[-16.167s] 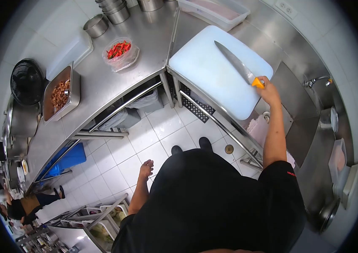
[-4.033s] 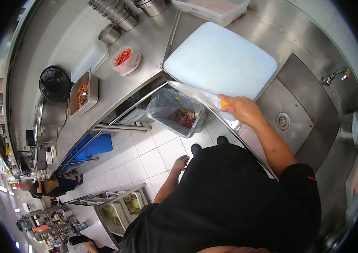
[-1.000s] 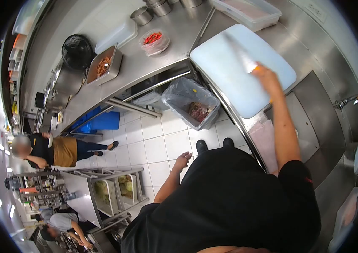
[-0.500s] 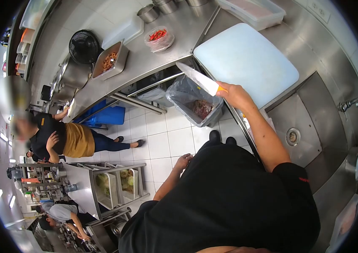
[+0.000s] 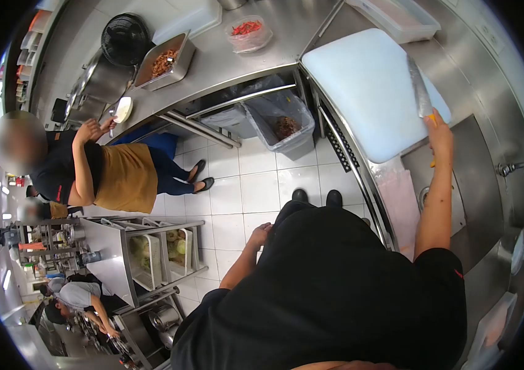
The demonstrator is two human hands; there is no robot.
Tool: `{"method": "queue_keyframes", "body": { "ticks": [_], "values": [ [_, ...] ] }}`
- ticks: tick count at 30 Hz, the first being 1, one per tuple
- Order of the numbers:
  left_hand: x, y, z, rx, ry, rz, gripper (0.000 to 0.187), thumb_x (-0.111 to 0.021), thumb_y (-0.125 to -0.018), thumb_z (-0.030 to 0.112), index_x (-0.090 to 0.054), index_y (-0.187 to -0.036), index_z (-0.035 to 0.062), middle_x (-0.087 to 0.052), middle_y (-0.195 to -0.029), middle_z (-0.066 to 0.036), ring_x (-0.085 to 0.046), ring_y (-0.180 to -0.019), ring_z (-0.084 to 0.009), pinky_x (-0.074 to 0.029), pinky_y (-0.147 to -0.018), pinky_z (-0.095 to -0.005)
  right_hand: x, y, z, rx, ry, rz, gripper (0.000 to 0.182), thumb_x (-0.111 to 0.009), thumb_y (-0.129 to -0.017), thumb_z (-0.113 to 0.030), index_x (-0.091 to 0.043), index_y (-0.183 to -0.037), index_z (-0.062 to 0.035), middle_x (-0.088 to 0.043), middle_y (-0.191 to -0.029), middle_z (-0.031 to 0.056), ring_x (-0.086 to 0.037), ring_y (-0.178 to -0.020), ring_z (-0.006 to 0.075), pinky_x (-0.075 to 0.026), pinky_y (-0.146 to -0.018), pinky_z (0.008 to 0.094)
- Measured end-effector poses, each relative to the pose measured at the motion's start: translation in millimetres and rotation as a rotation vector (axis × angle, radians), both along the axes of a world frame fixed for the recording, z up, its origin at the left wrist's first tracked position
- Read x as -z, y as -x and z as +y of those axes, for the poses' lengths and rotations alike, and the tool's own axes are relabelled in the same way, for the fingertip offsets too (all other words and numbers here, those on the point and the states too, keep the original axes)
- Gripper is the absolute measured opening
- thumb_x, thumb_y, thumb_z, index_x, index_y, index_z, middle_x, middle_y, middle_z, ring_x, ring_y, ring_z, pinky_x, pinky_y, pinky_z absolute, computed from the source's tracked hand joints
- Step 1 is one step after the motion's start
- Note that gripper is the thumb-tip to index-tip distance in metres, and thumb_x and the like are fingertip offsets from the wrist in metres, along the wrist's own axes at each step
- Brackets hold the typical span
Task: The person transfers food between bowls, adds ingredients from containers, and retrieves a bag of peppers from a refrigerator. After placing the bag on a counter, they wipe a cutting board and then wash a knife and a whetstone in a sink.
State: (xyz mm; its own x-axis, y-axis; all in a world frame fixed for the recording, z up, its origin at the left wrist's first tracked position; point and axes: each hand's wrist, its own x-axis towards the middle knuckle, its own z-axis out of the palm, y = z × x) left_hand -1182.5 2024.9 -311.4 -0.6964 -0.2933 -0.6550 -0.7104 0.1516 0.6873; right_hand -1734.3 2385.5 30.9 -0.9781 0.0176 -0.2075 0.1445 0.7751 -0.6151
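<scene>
My right hand (image 5: 439,132) is closed round the orange handle of a knife (image 5: 421,95). The broad blade lies over the right edge of the white cutting board (image 5: 360,92), pointing away from me. Beyond the wrist sits the steel sink (image 5: 484,179), its drain partly hidden by my forearm. A pale pink cloth (image 5: 397,200) lies on the counter between the board and me. My left hand (image 5: 260,235) hangs low at my side above the floor, fingers curled, with no object visible in it.
A lined bin (image 5: 292,147) stands on the floor beside the counter. Red chilies fill a plastic tub (image 5: 249,42); a steel pan (image 5: 178,69) holds brown food. At left, a co-worker (image 5: 129,179) holds a white dish (image 5: 123,110). A clear container (image 5: 407,31) sits behind the board.
My right hand has carried the knife from above the bin to the board's right side by the sink. The co-worker at left has come closer and now shows a white dish in hand.
</scene>
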Motion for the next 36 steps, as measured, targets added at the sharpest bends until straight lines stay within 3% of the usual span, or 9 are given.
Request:
{"method": "queue_keyframes", "body": {
  "ticks": [2,5,6,9,11,14,19,25,36],
  "values": [
    [-32.3,14.4,-0.6,-0.227,-0.128,-0.143,0.057,-0.060,-0.094,0.039,-0.054,-0.136,0.0006,-0.059,-0.135,-0.017,-0.060,-0.120,-0.0286,-0.047,-0.100,-0.0330,21.9,-16.3,-9.6,-0.092,-0.048,0.086,0.056,-0.061,-0.092,-0.042,-0.050,-0.142,-0.0212,-0.064,-0.121,0.0220,-0.063,-0.110,0.0386,-0.049,-0.092,0.0419],
    [-70.2,34.1,-7.0,-0.296,-0.204,-0.201,0.058,-0.062,-0.094,0.038,-0.054,-0.136,-0.0009,-0.059,-0.136,-0.014,-0.060,-0.119,-0.0287,-0.046,-0.100,-0.0341,20.4,-71.2,-49.6,-0.243,0.002,0.191,0.054,-0.063,-0.092,-0.040,-0.053,-0.140,-0.0182,-0.065,-0.119,0.0215,-0.063,-0.110,0.0387,-0.049,-0.092,0.0406],
    [-52.7,30.3,-17.6,-0.241,-0.190,-0.091,0.059,-0.064,-0.092,0.040,-0.054,-0.137,0.0035,-0.064,-0.127,-0.011,-0.062,-0.113,-0.0267,-0.050,-0.091,-0.0382,12.1,-89.1,-61.2,-0.280,0.040,0.162,0.054,-0.064,-0.092,-0.040,-0.053,-0.140,-0.0167,-0.066,-0.120,0.0200,-0.064,-0.111,0.0383,-0.049,-0.092,0.0400],
    [-75.7,47.6,-38.2,-0.233,-0.121,-0.173,0.061,-0.066,-0.091,0.043,-0.052,-0.140,0.0086,-0.065,-0.118,-0.010,-0.062,-0.106,-0.0240,-0.051,-0.083,-0.0397,49.4,-104.2,-75.6,-0.537,0.106,0.444,0.055,-0.066,-0.090,-0.039,-0.054,-0.140,-0.0168,-0.072,-0.102,0.0174,-0.070,-0.088,0.0311,-0.054,-0.075,0.0375],
    [-80.8,51.7,-51.7,-0.324,-0.164,-0.140,0.066,-0.065,-0.091,0.047,-0.047,-0.144,0.0123,-0.063,-0.118,-0.008,-0.060,-0.102,-0.0250,-0.050,-0.079,-0.0407,-22.6,-141.7,-96.2,-0.348,0.176,0.012,0.055,-0.067,-0.090,-0.037,-0.055,-0.138,-0.0139,-0.067,-0.115,0.0199,-0.064,-0.107,0.0342,-0.049,-0.090,0.0377],
    [-74.3,42.5,-67.2,-0.264,-0.173,-0.115,0.065,-0.063,-0.091,0.047,-0.046,-0.144,0.0136,-0.063,-0.120,-0.009,-0.060,-0.104,-0.0258,-0.051,-0.081,-0.0435,-37.0,-173.5,-82.9,-0.232,0.194,-0.003,0.057,-0.068,-0.089,-0.036,-0.055,-0.138,-0.0110,-0.065,-0.121,0.0213,-0.062,-0.114,0.0349,-0.047,-0.097,0.0379],
    [-54.0,8.7,-76.2,0.028,-0.177,-0.204,0.064,-0.062,-0.091,0.046,-0.046,-0.143,0.0121,-0.062,-0.123,-0.012,-0.059,-0.107,-0.0264,-0.051,-0.086,-0.0437,-36.4,-218.2,8.1,0.059,0.075,0.168,0.053,-0.071,-0.087,-0.033,-0.058,-0.130,-0.0040,-0.071,-0.106,0.0183,-0.070,-0.090,0.0319,-0.054,-0.080,0.0392],
    [-44.2,11.0,-68.8,0.026,-0.218,-0.240,0.062,-0.061,-0.093,0.044,-0.047,-0.141,0.0070,-0.060,-0.127,-0.015,-0.058,-0.113,-0.0274,-0.049,-0.092,-0.0408,-28.7,-273.2,107.1,0.506,0.320,0.207,0.048,-0.061,-0.089,-0.021,-0.050,-0.131,-0.0019,-0.064,-0.078,0.0106,-0.060,-0.049,0.0173,-0.049,-0.045,0.0342],
    [-79.8,99.9,26.7,-0.104,-0.234,-0.180,0.059,-0.060,-0.095,0.038,-0.048,-0.137,-0.0022,-0.058,-0.132,-0.020,-0.057,-0.120,-0.0276,-0.045,-0.101,-0.0352,25.8,-161.4,242.4,0.682,0.380,0.144,0.065,-0.060,-0.087,-0.016,-0.039,-0.148,-0.0058,-0.058,-0.068,0.0056,-0.054,-0.044,0.0159,-0.046,-0.044,0.0315]
  ]
}}
